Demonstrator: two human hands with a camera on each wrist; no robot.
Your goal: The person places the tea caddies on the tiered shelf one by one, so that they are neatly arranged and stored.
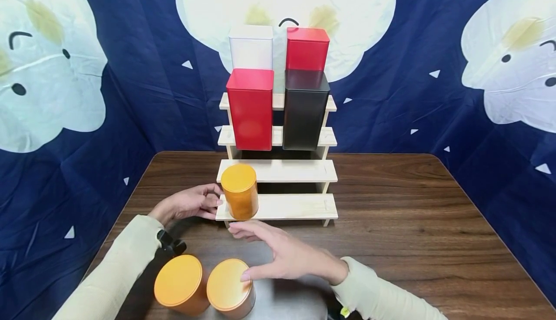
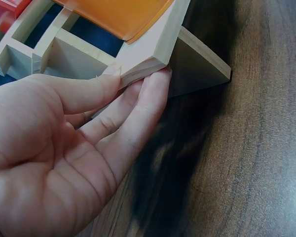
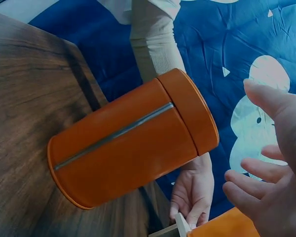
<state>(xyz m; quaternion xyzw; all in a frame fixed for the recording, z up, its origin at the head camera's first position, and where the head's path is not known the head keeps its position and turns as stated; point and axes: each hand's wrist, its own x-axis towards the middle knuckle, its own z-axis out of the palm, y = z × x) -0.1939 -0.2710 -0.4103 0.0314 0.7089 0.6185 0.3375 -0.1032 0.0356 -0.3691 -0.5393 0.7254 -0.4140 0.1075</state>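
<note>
My left hand [image 1: 191, 203] pinches the left end of the lowest board of a wooden step rack [image 1: 299, 207], thumb on the board's end and fingers under its edge in the left wrist view. An orange round tin [image 1: 239, 194] stands upright on that board near its left end. Palm down, my right hand [image 1: 288, 257] hovers with fingers loosely extended, its thumb overlapping one of two more orange tins [image 1: 230, 286] in the head view. The right wrist view shows nothing between its fingers, and an orange tin [image 3: 123, 143] with a metal seam beside it.
Another orange tin [image 1: 179, 284] stands at the front left of the brown table [image 1: 412, 223]. Higher on the rack are a tall red tin [image 1: 250, 112], a black tin [image 1: 306, 112], a white tin [image 1: 252, 47] and another red tin [image 1: 307, 49]. Blue cloth [image 1: 369, 117] hangs behind.
</note>
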